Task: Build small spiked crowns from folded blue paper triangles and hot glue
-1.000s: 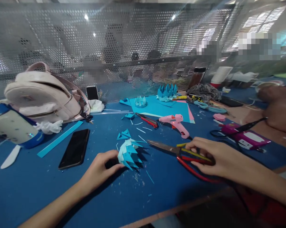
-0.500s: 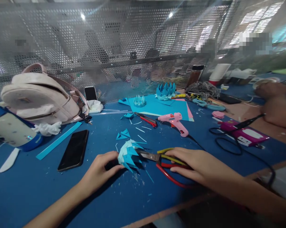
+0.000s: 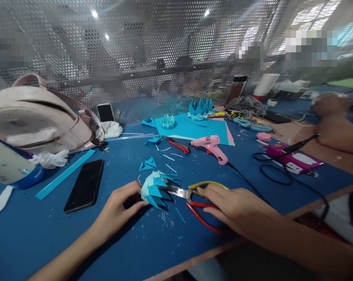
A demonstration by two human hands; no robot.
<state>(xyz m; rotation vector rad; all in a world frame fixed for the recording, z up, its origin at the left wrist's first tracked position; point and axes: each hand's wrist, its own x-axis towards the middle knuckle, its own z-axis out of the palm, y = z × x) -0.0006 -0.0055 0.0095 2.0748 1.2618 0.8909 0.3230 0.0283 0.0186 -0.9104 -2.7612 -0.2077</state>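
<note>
My left hand pinches the near-left rim of a spiky blue folded-paper ring, which is tilted on its side just above or on the table. In my right hand is a pair of scissors with one yellow and one red handle, its handles spread apart. The blades point left into the spikes of the ring; their tips are hidden among the paper points. Small blue folded triangles lie just behind the ring, and thin paper slivers are scattered about it.
A pink glue gun and a red box cutter lie beyond my hands. Blue paper sheets carry two other spiky rings. At left are a black phone, a blue strip and a backpack. Another person's arm rests at right.
My view has shifted a little, so most things sit further left. The scissors blades remain at the ring's spikes, and both hands keep their holds.
</note>
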